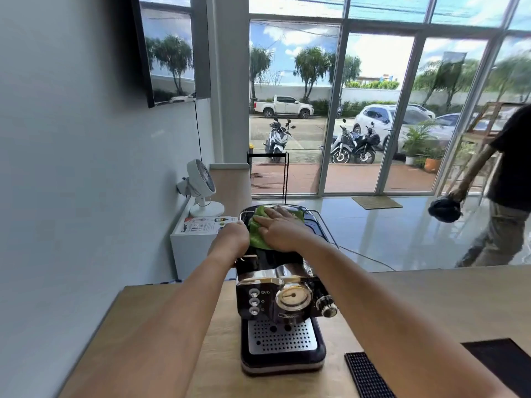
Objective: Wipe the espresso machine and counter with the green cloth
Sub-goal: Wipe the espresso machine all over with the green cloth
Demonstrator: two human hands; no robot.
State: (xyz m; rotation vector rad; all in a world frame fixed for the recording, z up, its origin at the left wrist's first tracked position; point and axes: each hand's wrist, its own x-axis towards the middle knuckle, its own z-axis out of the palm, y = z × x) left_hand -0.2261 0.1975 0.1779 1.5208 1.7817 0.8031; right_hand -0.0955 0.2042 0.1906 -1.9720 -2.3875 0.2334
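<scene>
A black and chrome espresso machine (283,297) stands on the wooden counter (431,305), its gauge and knobs facing me. The green cloth (256,234) lies on the machine's top. My right hand (280,229) lies flat on the cloth with fingers stretched out, pressing it down. My left hand (231,238) grips the left edge of the machine's top, next to the cloth, with its fingers curled over the rail.
A black ribbed mat (365,374) and a dark pad (505,366) lie on the counter at the right front. A white fan (201,185) stands on a white cabinet behind the machine. A person in dark clothes (500,191) walks at the far right.
</scene>
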